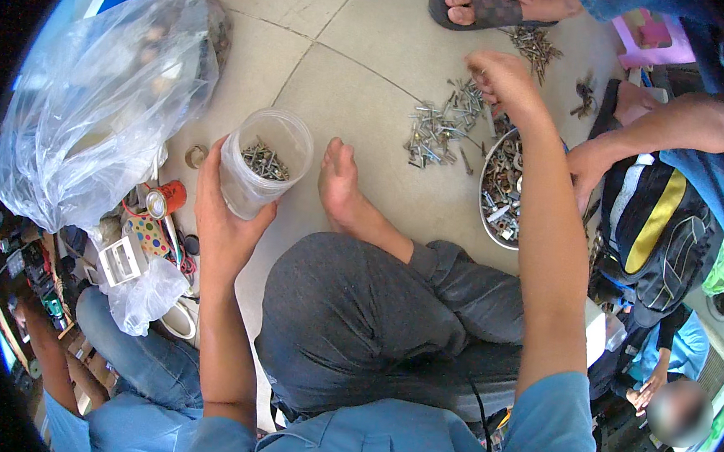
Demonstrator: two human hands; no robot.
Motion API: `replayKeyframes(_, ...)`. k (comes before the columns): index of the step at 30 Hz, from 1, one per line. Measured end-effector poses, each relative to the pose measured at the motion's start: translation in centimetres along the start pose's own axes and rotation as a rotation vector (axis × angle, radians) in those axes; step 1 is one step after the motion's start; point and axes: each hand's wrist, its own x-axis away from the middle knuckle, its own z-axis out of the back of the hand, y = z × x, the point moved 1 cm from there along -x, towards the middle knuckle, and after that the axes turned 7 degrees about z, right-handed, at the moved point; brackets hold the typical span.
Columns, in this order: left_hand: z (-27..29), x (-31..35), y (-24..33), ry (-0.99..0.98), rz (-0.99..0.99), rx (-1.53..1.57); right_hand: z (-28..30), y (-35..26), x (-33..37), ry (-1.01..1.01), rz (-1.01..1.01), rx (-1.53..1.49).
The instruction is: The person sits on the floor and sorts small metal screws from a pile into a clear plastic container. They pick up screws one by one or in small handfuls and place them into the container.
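My left hand (229,232) is wrapped round a clear plastic jar (245,194), which is tilted and has a layer of small screws (264,160) inside. Over the far edge of a loose pile of screws (440,135) on the floor hovers my right hand (505,78). Its fingers are curled together, and whatever they hold, if anything, is hidden. Under my right forearm stands a round bowl (486,224) full of mixed metal hardware, partly covered by the arm.
A darker screw pile (535,52) lies near a co-worker's sandalled foot (470,5). Another person's hand (588,170) is at the bowl's right side. A big clear plastic bag (105,116) fills the left, with an orange-red roll (171,197) and a white frame (123,260) below it.
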Motion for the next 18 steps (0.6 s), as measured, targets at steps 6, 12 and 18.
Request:
replayKeyframes(6,0.0,0.0,0.0,-0.021,0.024,0.056,-2.8,-0.1,0.2,0.015,0.448,0.917)
replayKeyframes(12,0.1,-0.1,-0.5,0.001,-0.031,0.027,-2.6,-0.7,0.5,0.038,0.443,0.661)
replayKeyframes(18,0.0,-0.3,0.5,-0.012,0.016,0.017,-13.6,-10.8,9.6,-0.354,0.642,0.32)
